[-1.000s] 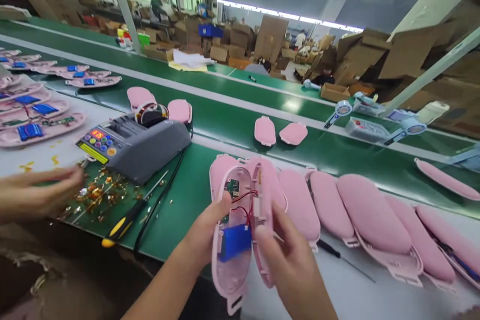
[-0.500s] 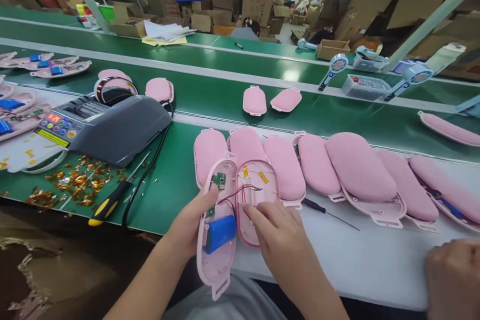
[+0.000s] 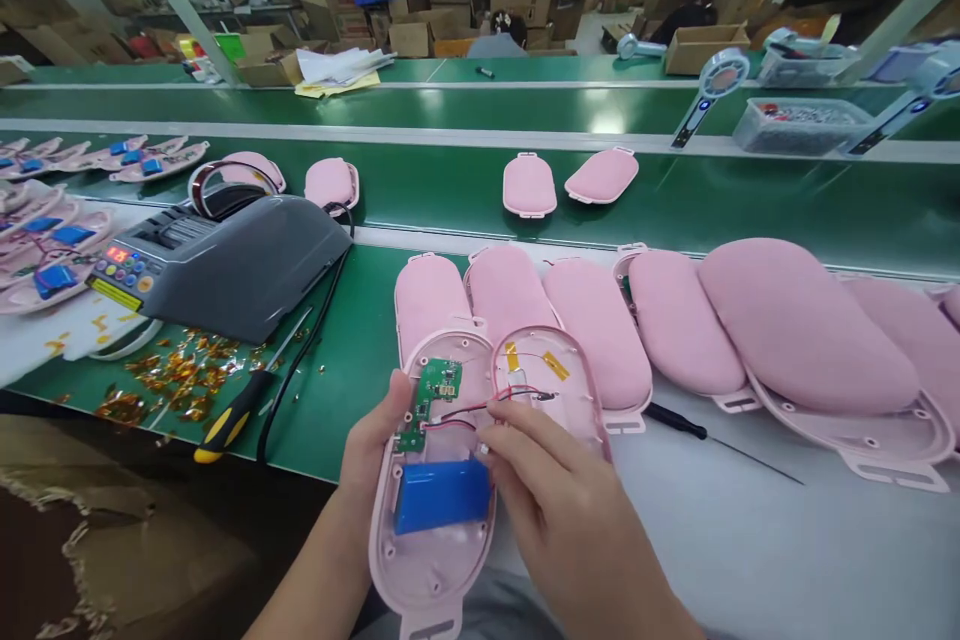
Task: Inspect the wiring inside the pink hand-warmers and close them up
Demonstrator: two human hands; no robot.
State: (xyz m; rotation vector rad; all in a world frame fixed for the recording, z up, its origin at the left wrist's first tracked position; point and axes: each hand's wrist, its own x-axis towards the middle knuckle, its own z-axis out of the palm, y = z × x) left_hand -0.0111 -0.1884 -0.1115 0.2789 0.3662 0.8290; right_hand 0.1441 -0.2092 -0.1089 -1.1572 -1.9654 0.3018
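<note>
My left hand point(image 3: 369, 455) grips the left edge of a pink plastic shell half point(image 3: 431, 560), thumb over its rim. Inside sit a green circuit board point(image 3: 439, 380) and a blue battery pack point(image 3: 442, 497). A second pink shell half point(image 3: 581, 350) lies beside it, hollow side up, with strips of amber tape point(image 3: 555, 365). Thin red and black wires point(image 3: 469, 409) run between the halves. My right hand point(image 3: 562, 500) is closed over the gap, fingertips pinching a small white connector point(image 3: 484, 448); its lead is partly hidden.
Several pink padded shells point(image 3: 600, 330) line the bench behind and to the right. A black-handled screwdriver point(image 3: 679, 420) lies at the right, a yellow-black screwdriver point(image 3: 236, 415) at the left. A grey tape dispenser point(image 3: 255, 260) stands near amber tape scraps point(image 3: 180, 375).
The left shell half has tilted flatter towards me, showing more of the board and battery. My right hand has moved from inside the other half to the gap. Another person's hand at right has left view.
</note>
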